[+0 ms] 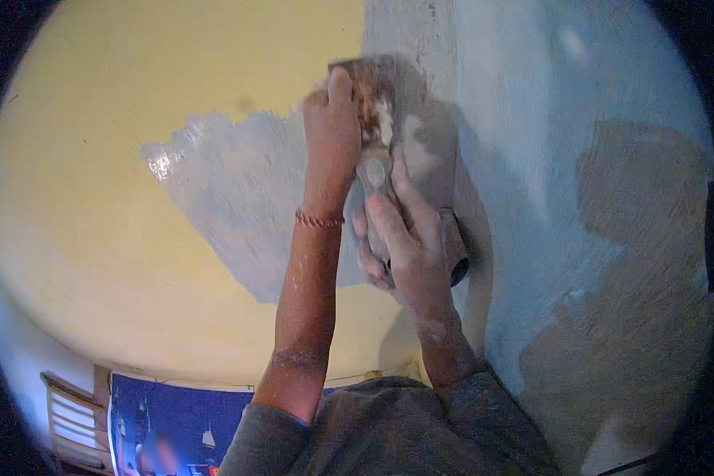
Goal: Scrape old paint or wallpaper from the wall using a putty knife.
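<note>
My right hand [413, 238] is closed around the grey handle of a dusty tool [373, 172], possibly a power sander, held against the wall. My left hand [333, 119] presses on the tool's flat upper part, beside a patch of brown and white smears; what its fingers grip there is hard to tell. A short tube-like part with a dark round mouth [459, 269] sticks out to the right of my right hand. Behind both hands lies a grey, scraped-looking patch [232, 190] on the yellow wall [184, 59]. A red braided band circles my left wrist.
The wall turns pale blue [511, 166] on the right, with a large grey-brown area [630, 309]. At the lower left are a slatted wooden window or shutter [74, 419] and a dark blue panel [184, 404]. A person [160, 455] shows at the bottom edge.
</note>
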Demonstrator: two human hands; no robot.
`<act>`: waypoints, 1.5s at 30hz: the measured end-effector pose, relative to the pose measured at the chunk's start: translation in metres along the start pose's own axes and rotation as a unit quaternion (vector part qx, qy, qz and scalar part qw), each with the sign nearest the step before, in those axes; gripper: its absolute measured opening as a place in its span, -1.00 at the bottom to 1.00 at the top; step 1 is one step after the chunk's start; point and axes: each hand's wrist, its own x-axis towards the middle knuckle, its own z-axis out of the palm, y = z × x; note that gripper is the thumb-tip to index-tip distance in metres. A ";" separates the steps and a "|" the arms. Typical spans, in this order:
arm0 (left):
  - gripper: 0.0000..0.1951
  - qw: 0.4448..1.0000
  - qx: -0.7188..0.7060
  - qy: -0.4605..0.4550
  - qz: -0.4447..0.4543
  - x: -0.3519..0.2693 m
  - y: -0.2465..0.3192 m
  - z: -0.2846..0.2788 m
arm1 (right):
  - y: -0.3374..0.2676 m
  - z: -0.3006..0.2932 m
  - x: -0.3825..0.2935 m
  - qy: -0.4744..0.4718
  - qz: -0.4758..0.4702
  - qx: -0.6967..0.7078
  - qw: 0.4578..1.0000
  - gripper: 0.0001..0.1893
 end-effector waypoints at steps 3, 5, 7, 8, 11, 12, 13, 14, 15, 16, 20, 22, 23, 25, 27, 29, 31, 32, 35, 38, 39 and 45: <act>-0.52 1.000 0.012 0.016 0.006 -0.018 -0.022 -0.003 | 0.017 -0.007 -0.014 0.000 0.036 -0.022 0.999 -0.46; -0.51 0.999 -0.030 -0.002 -0.029 -0.014 -0.019 0.002 | 0.013 -0.010 -0.009 -0.006 0.019 -0.017 1.000 -0.46; -0.51 0.996 0.038 0.015 0.073 0.000 -0.008 0.006 | 0.005 -0.008 -0.002 -0.008 0.016 -0.010 1.000 -0.46; -0.51 0.999 -0.008 0.010 0.038 0.003 0.000 0.005 | 0.001 -0.005 0.004 -0.024 0.011 0.006 1.000 -0.46; -0.50 0.999 -0.011 0.018 0.026 0.009 0.005 0.009 | -0.004 -0.004 0.007 -0.025 -0.011 0.015 1.000 -0.46; -0.50 0.999 -0.011 0.015 0.030 0.009 0.004 0.009 | -0.002 -0.005 0.007 -0.017 -0.004 0.005 1.000 -0.46; -0.51 1.000 -0.001 0.014 0.024 0.006 0.000 0.009 | 0.000 -0.007 0.007 -0.009 0.002 -0.005 1.000 -0.46; -0.51 1.000 0.008 0.012 0.018 0.002 -0.004 0.008 | 0.002 -0.008 0.003 -0.009 -0.003 -0.004 1.000 -0.46; -0.51 1.000 0.009 0.015 0.020 -0.003 -0.015 0.005 | 0.009 -0.011 -0.003 -0.005 0.015 -0.011 1.000 -0.46; -0.52 1.000 0.006 0.016 -0.017 -0.010 -0.020 0.003 | 0.009 -0.011 -0.007 -0.004 0.031 -0.018 0.999 -0.46; -0.53 0.999 -0.035 0.005 -0.038 -0.001 -0.003 0.014 | -0.003 -0.013 -0.005 -0.004 0.020 -0.035 0.999 -0.46; -0.53 0.999 -0.027 -0.005 -0.027 0.006 0.009 0.014 | -0.010 -0.006 0.010 -0.003 -0.002 -0.014 1.000 -0.46; -0.53 0.998 -0.053 0.000 -0.020 0.007 0.015 0.012 | -0.006 -0.002 0.010 -0.002 0.004 -0.013 1.000 -0.46; -0.54 0.997 -0.080 0.005 -0.008 0.015 0.017 0.012 | -0.007 0.001 0.013 -0.009 -0.024 0.016 1.000 -0.47; -0.54 0.999 0.024 0.000 0.033 0.019 0.006 0.006 | -0.005 0.001 0.012 -0.003 -0.007 0.000 1.000 -0.47; -0.54 1.000 0.006 -0.007 0.009 0.010 -0.002 0.001 | 0.001 0.000 0.009 0.000 0.005 -0.017 1.000 -0.48; -0.54 1.000 -0.016 -0.013 -0.019 0.000 -0.009 0.002 | 0.007 -0.003 0.000 -0.003 0.030 -0.003 1.000 -0.48; -0.54 0.999 -0.032 -0.007 -0.024 -0.003 -0.014 0.004 | 0.008 -0.004 0.000 -0.005 0.027 -0.005 1.000 -0.48; -0.55 0.998 -0.047 -0.007 -0.036 -0.001 -0.007 0.006 | 0.013 -0.005 0.003 -0.001 -0.004 -0.040 0.999 -0.49; -0.54 0.998 -0.061 -0.017 0.004 0.019 0.006 -0.001 | 0.006 0.009 0.013 -0.018 -0.040 -0.038 0.998 -0.48; -0.54 0.998 -0.059 -0.018 0.004 0.019 0.000 -0.002 | 0.009 0.011 0.015 -0.012 -0.050 -0.035 0.998 -0.48; -0.53 0.999 0.009 -0.003 0.035 0.001 -0.024 -0.005 | 0.032 -0.006 0.005 -0.024 -0.004 0.009 1.000 -0.43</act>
